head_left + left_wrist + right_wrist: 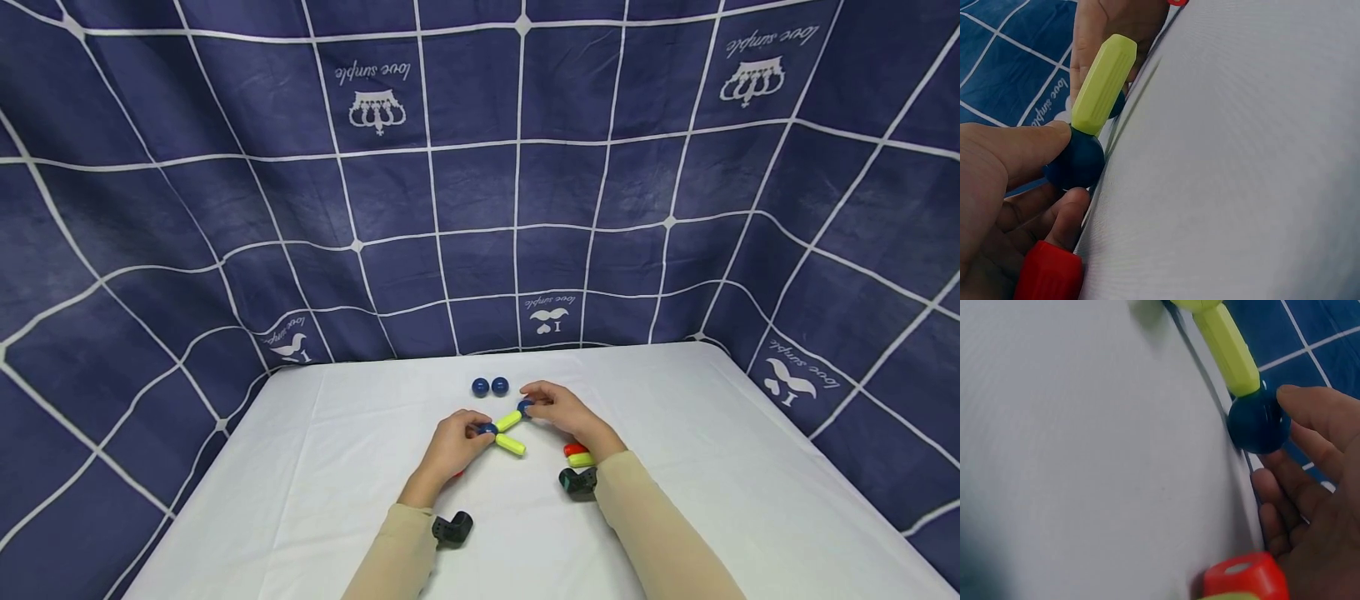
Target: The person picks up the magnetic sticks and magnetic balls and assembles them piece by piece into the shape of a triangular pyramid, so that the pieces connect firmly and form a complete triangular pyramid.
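My left hand (454, 442) pinches a blue ball (489, 429) between thumb and fingers, low over the white table. Two yellow-green ridged rods come off this ball: one rod (508, 421) runs up and right to a second blue ball (525, 407), while the other rod (512, 445) points down and right with a free end. Around that second ball curl the thumb and fingers of my right hand (562, 410); the right wrist view shows the ball (1260, 422) at the thumb tip, joined to the rod (1229, 353).
Two loose blue balls (480, 387) sit side by side farther back. A red rod (574, 449) and a yellow-green rod (581, 460) lie by my right wrist. Another red rod (1050, 275) is partly hidden beside my left hand. A blue checked curtain (472, 192) surrounds the table (337, 467).
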The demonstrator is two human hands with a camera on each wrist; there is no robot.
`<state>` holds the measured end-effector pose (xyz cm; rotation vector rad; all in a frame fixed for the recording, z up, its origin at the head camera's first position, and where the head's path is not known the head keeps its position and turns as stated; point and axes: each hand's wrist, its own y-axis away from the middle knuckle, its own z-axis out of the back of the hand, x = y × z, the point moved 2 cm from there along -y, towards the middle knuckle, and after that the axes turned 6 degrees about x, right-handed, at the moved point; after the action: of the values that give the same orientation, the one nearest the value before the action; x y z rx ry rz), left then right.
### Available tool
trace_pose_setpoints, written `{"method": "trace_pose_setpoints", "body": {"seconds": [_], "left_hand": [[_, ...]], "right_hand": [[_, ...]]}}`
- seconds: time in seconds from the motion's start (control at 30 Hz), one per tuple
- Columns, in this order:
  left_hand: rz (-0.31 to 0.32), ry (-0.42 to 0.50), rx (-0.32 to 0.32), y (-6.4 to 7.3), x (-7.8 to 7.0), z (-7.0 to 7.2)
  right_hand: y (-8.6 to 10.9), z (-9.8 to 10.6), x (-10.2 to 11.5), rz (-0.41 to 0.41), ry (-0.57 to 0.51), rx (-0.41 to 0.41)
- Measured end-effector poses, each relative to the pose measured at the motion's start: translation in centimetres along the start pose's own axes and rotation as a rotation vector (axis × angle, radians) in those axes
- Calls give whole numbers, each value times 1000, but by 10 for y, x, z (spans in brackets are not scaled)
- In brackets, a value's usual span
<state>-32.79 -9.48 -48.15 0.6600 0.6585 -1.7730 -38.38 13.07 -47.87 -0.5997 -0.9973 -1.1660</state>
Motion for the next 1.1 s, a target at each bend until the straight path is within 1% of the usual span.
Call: {"method": "trace_pose_setpoints", "body": {"seconds": [0.2,0.37,0.63,0.87,1.03,1.1], "left_hand": [[-12,-13,5,-1,0,-1],[-4,-7,4,-2,0,0],[0,-5,4,-2,0,-1],[19,0,5,-2,1,0],[-3,-7,11,-2,1,0],[0,-7,6,-2,0,1]], "right_hand": [[-8,0,5,-21,12,-49],[-14,-2,10,-56,1,-76],[-26,-9,15,-52,-16,-91],[-36,-18,17,-46,28,-96],[-41,-21,17,-58,54,-116],[-43,-23,17,-59,77,-121]]}}
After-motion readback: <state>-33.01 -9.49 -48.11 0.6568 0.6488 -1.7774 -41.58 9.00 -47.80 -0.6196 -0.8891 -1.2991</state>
